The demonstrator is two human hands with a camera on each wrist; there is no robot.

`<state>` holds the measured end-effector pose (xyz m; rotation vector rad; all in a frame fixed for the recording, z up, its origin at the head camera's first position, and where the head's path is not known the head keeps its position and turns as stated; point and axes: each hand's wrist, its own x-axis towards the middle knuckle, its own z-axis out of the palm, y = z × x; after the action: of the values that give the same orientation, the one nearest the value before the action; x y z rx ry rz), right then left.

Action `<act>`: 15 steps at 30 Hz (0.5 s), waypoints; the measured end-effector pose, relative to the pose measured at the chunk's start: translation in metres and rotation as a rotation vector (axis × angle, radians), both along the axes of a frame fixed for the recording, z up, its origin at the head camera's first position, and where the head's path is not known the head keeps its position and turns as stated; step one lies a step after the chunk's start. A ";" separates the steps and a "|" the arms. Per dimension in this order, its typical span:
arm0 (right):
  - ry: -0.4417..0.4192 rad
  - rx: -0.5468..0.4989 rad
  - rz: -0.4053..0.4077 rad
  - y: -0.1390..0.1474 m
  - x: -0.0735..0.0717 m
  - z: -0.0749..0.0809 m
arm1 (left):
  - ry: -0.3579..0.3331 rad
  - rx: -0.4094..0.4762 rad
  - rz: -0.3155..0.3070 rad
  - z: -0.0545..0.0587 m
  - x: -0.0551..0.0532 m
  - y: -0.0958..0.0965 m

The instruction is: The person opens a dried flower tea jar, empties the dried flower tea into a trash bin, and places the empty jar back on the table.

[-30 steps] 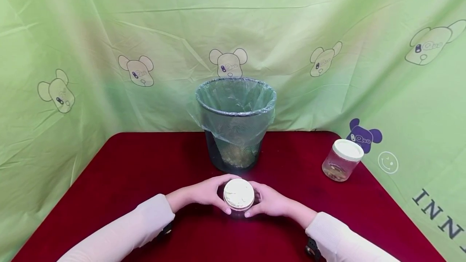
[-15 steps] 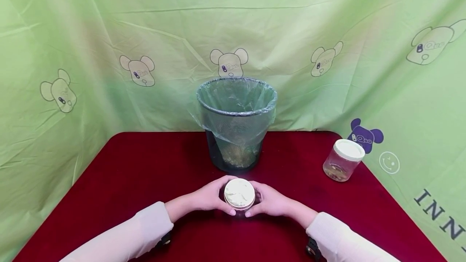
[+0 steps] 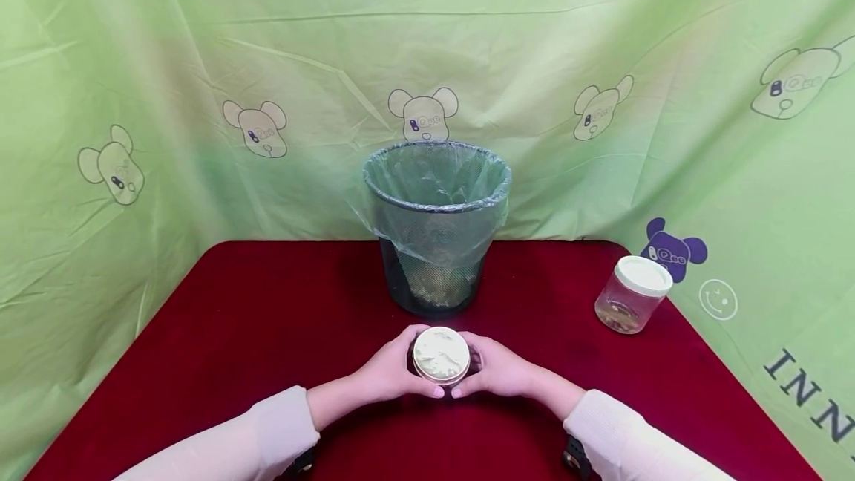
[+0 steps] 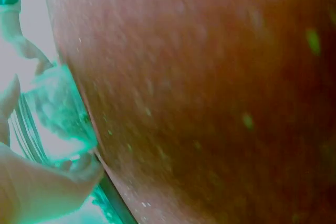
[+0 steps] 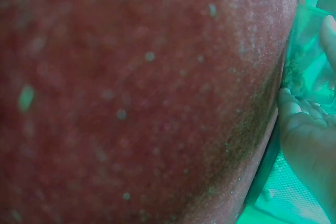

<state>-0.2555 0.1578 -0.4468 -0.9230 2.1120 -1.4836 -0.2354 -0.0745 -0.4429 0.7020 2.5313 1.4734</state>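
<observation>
A small round jar (image 3: pixel 441 354) with a pale, unevenly marked top stands on the red table in front of the bin. My left hand (image 3: pixel 390 371) curls round its left side, and my right hand (image 3: pixel 501 371) holds it from the right. Both thumbs lie along the near side, their tips close together. In the left wrist view the clear wall of the jar (image 4: pixel 58 111) shows between thumb and fingers, with something lumpy inside. The right wrist view catches part of the same jar (image 5: pixel 307 51), fingertips low at its base.
Behind the hands stands a black mesh waste bin (image 3: pixel 434 266) lined with a translucent bag. A clear jar (image 3: pixel 631 295) with a white lid, holding a little brownish stuff, is at the table's right edge. Green printed cloth (image 3: pixel 320 191) hangs around the red table (image 3: pixel 280 303).
My left thumb has slid right along the jar's near side, closer to the right thumb, and the left forearm has shifted slightly. The right hand keeps its hold; the jar stays almost in place.
</observation>
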 end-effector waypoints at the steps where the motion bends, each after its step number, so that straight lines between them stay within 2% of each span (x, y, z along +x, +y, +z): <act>1: 0.000 0.001 0.000 0.000 0.000 0.000 | 0.013 -0.007 0.012 0.000 0.001 0.001; 8: -0.018 0.005 -0.002 0.000 0.001 0.001 | 0.084 -0.079 0.089 -0.001 0.007 0.005; 15: -0.026 0.003 -0.008 0.000 0.001 0.000 | 0.101 -0.094 0.083 -0.001 0.007 0.005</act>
<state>-0.2544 0.1580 -0.4469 -0.8906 2.1018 -1.4877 -0.2281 -0.0697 -0.4437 0.6809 2.7166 1.3650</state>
